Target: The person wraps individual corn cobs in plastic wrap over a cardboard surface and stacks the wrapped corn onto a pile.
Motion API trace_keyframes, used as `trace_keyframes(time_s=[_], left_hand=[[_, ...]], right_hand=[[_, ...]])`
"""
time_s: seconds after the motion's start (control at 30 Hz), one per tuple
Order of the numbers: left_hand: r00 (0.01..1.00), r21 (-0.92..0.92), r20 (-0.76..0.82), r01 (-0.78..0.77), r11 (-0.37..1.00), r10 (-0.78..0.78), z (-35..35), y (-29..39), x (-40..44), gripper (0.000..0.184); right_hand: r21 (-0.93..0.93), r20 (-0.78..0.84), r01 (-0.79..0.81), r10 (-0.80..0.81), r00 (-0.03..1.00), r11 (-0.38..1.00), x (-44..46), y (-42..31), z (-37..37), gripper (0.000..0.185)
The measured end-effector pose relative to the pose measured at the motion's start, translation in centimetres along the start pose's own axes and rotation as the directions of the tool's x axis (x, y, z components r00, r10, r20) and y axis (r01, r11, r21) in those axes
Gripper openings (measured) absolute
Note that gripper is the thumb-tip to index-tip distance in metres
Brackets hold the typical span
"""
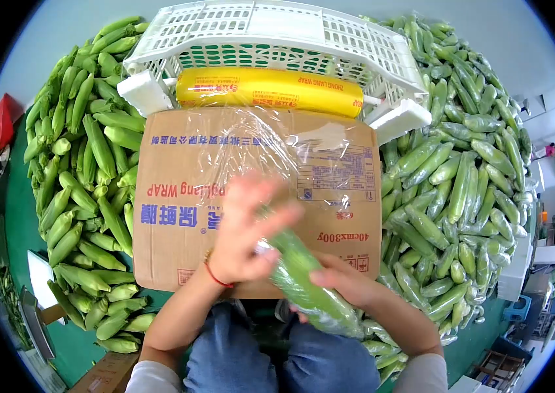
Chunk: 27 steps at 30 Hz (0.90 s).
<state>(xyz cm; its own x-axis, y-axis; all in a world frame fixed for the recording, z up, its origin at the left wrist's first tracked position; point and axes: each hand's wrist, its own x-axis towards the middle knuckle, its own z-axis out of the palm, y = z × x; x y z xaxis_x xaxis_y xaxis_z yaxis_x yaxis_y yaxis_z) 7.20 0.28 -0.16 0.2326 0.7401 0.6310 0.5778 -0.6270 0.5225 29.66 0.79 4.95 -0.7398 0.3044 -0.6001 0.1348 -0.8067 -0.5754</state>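
Observation:
My right hand [343,278] grips an ear of corn [307,281] in its green husk, with clear film around it. The ear is tilted above my knees, its upper end close to my left hand [248,229]. That hand is smeared by motion, its fingers spread above the cardboard box, and the thumb side is near the corn's tip. Whether it touches the film there I cannot tell. A sheet of clear cling film [251,141] lies across the box, coming from a yellow roll [271,88] behind it.
The cardboard box [166,255] stands before my knees. Behind it, a white plastic crate [349,39] on its side backs the roll, with white foam blocks [400,121] at the ends. Unwrapped corn [97,147] is heaped on the left, film-wrapped corn [461,190] on the right.

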Motion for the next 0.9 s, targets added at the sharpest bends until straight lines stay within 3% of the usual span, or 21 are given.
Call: trace_keyframes(time_s=[0.03, 0.07, 0.1, 0.13, 0.2, 0.27, 0.33, 0.37, 0.4, 0.43, 0.47, 0.5, 0.57, 0.6, 0.67, 0.7, 0.77, 0.8, 0.83, 0.9], left_hand=[[0.947, -0.131, -0.122, 0.282, 0.95, -0.298, 0.0, 0.4, -0.2, 0.054], [0.81, -0.317, -0.154, 0.501, 0.805, -0.566, 0.1, 0.9, 0.0, 0.059], [0.596, -0.721, -0.239, 0.42, 0.551, -0.767, -0.4, 1.1, 0.7, 0.068], [0.698, -0.893, -0.177, 0.182, 0.412, -0.694, -2.2, 1.4, 1.9, 0.067], [0.863, -0.98, -0.157, -0.196, -0.032, -0.48, -4.5, -1.3, 2.3, 0.062], [0.953, -0.989, -0.078, -0.112, -0.1, -0.292, -4.8, -1.4, 3.4, 0.051], [0.775, -0.875, -0.112, 0.219, 0.431, -0.622, -5.5, -1.6, 2.1, 0.039], [0.59, -0.833, -0.183, 0.331, 0.443, -0.786, -4.9, 0.6, 3.3, 0.035], [0.558, -0.746, -0.23, 0.426, 0.513, -0.797, -4.5, -0.3, 1.9, 0.037], [0.607, -0.653, -0.223, 0.488, 0.579, -0.763, -4.5, -0.7, 0.5, 0.036], [0.647, -0.55, -0.21, 0.542, 0.636, -0.733, -4.6, -1.6, -1.3, 0.037], [0.626, -0.503, -0.169, 0.609, 0.613, -0.761, -4.3, -1.8, -3.0, 0.037], [0.582, -0.39, -0.107, 0.721, 0.572, -0.806, -4.0, -1.9, -5.4, 0.038], [0.552, -0.47, 0.066, 0.752, 0.462, -0.831, -4.4, -1.7, -6.0, 0.042], [0.466, -0.444, 0.113, 0.814, 0.374, -0.878, -2.9, 1.5, -4.9, 0.046], [0.445, -0.393, 0.278, 0.861, 0.322, -0.851, -2.6, 3.4, -4.0, 0.05], [0.382, -0.26, 0.512, 0.922, 0.285, -0.769, -2.7, 6.0, -2.6, 0.055], [0.357, -0.196, 0.589, 0.933, 0.3, -0.725, -2.7, 6.9, -2.0, 0.057], [0.37, -0.147, 0.611, 0.922, 0.359, -0.699, -2.7, 7.0, -1.5, 0.057], [0.664, -0.148, 0.612, 0.629, 0.763, -0.429, -2.4, 6.9, -0.6, 0.049]], right_hand=[[0.148, 0.166, -0.086, 0.061, 0.984, 0.985, 1.5, 0.2, -0.5, 0.055], [0.304, 0.293, -0.158, 0.065, 0.954, 0.94, 2.6, 0.7, -0.9, 0.05], [0.416, 0.484, -0.271, 0.041, 0.874, 0.868, 3.6, 0.4, 0.6, 0.057], [0.51, 0.658, -0.315, -0.128, 0.742, 0.8, 5.3, 0.8, 1.9, 0.055], [0.558, 0.712, -0.23, -0.317, 0.627, 0.797, 7.1, 1.7, 3.3, 0.054], [0.526, 0.621, -0.053, -0.341, 0.706, 0.849, 6.4, 1.8, 3.6, 0.053], [0.424, 0.463, 0.108, -0.318, 0.828, 0.899, 4.3, 2.5, 3.2, 0.054], [0.327, 0.354, 0.203, -0.319, 0.879, 0.923, 3.4, 2.8, 2.7, 0.055], [0.2, 0.223, 0.292, -0.333, 0.916, 0.935, 3.4, 3.3, 1.9, 0.056], [0.024, 0.118, 0.429, -0.429, 0.896, 0.903, 2.9, 3.9, 1.0, 0.058], [-0.316, 0.057, 0.635, -0.653, 0.755, 0.705, 3.1, 5.1, -0.6, 0.062], [-0.658, -0.008, 0.622, -0.83, 0.558, 0.424, 3.2, 6.4, -2.0, 0.067], [-0.911, -0.035, 0.376, -0.94, 0.338, 0.169, -0.2, 6.1, -2.2, 0.059], [-0.916, -0.034, 0.377, -0.963, 0.269, 0.138, -1.7, 5.7, -2.2, 0.051], [-0.924, -0.035, 0.374, -0.991, 0.128, 0.081, -4.8, 4.7, -2.2, 0.036], [-0.944, -0.012, 0.329, -1.0, -0.001, 0.011, -7.0, 3.7, -2.1, 0.015], [-0.608, -0.192, 0.793, -0.976, -0.105, 0.034, -7.7, 2.4, -2.5, 0.013], [-0.336, -0.299, 0.94, -0.952, -0.056, 0.05, -8.5, 2.4, -1.9, 0.012], [-0.035, -0.402, 0.999, -0.915, -0.007, 0.008, -9.5, 2.3, -1.3, 0.011], [0.076, -0.474, 0.995, -0.88, -0.024, -0.068, -10.5, 3.1, -2.3, 0.018]])
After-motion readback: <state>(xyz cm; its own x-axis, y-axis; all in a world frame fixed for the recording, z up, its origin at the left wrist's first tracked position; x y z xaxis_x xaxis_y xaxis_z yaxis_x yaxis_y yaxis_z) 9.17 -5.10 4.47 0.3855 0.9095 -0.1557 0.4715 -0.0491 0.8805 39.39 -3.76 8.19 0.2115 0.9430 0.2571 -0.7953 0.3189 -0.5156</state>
